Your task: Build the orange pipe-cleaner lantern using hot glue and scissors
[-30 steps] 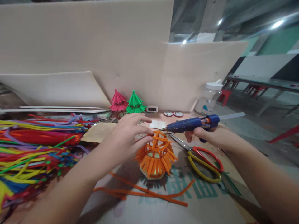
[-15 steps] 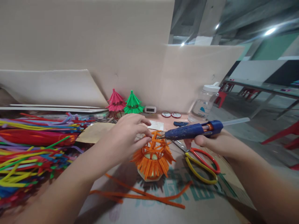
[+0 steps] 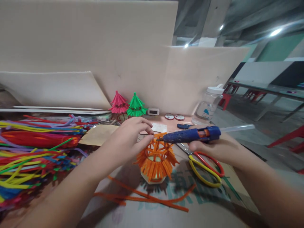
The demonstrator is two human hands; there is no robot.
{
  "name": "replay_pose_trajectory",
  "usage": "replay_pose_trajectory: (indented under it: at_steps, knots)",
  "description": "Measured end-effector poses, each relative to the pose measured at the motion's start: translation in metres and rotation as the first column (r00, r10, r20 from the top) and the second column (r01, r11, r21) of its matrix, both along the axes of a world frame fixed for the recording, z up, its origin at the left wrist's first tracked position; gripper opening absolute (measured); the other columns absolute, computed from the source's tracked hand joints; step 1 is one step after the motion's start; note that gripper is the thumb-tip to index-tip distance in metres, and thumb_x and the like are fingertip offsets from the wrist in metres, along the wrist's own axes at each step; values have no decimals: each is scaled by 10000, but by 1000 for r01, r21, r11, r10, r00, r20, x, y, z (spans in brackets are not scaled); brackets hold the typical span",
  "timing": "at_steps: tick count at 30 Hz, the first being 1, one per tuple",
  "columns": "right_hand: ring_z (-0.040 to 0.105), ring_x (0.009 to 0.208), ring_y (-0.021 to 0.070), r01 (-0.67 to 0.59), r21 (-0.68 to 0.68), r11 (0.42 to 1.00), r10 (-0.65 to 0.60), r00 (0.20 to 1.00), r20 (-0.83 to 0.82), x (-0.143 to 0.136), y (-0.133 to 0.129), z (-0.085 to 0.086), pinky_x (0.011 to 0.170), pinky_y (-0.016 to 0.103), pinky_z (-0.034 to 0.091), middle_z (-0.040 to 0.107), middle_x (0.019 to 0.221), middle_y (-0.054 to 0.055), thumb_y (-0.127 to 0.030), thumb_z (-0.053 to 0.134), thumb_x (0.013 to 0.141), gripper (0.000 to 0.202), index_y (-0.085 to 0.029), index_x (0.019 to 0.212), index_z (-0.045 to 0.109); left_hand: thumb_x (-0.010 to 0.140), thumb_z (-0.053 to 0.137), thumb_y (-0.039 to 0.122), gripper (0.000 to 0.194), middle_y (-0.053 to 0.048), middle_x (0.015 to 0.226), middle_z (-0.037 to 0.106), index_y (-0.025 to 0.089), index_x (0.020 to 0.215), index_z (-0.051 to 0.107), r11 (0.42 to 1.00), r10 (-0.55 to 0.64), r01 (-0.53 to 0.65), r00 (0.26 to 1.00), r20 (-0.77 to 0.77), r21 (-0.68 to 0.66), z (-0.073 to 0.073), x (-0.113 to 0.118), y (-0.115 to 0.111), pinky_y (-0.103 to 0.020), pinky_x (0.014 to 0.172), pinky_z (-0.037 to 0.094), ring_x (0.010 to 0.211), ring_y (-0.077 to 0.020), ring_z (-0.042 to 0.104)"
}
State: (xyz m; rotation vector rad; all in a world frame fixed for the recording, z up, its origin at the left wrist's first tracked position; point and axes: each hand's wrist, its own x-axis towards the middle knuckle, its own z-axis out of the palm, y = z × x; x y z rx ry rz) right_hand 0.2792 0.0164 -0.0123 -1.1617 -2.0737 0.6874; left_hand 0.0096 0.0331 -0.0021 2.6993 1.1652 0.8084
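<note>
- Orange model (image 3: pixel 157 168) on cardbd (image 3: pixel 133 218), in from R edge
- L hand (image 3: pixel 129 135) at model's top, grip unclear
- R hand (image 3: pixel 210 146) grasps blue glue gun (image 3: pixel 180 136)
- Clear btl (image 3: pixel 204 107), table's (image 3: pixel 163 119) far R corner; contents unclear
- Rm: grey flr (image 3: pixel 247 133), red stools (image 3: pixel 226 101)

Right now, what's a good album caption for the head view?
Right fingers hold a blue glue gun, left fingers by an orange craft.
</note>
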Motion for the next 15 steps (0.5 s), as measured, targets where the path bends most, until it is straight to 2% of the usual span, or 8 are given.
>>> replay_pose_trajectory:
  at_steps: [6, 12, 15]
  knots:
    - [729, 819, 248, -45, -42, 998, 44, 999, -20, -5, -5, 0, 727, 340, 605, 777, 880, 6, -524, 688, 832, 237, -303, 882, 756, 930, 546, 252, 169, -81, 1101, 683, 183, 919, 699, 1000, 7, -7, 1000, 3, -1, -2, -1, 0, -415, 938, 486, 1048, -238, 620]
    - [738, 848, 257, -12, -14, 1000, 12, 1000, 13, 2, -3, 1, 796, 371, 610, 792, 938, 14, -592, 666, 814, 343, -290, 935, 775, 924, 544, 254, 164, -79, 1106, 683, 184, 933, 692, 1000, 7, -7, 1000, 18, 7, -4, -2, 0, -421, 945, 478, 1055, -245, 619]
    - [735, 818, 279, 46, 22, 999, -46, 999, 28, 8, -2, 0, 772, 400, 614, 793, 885, 35, -636, 666, 776, 422, -250, 900, 782, 928, 536, 260, 175, -80, 1114, 680, 185, 936, 694, 1000, 10, -10, 1000, 15, -11, -4, -1, 0, -431, 951, 476, 1063, -246, 614]
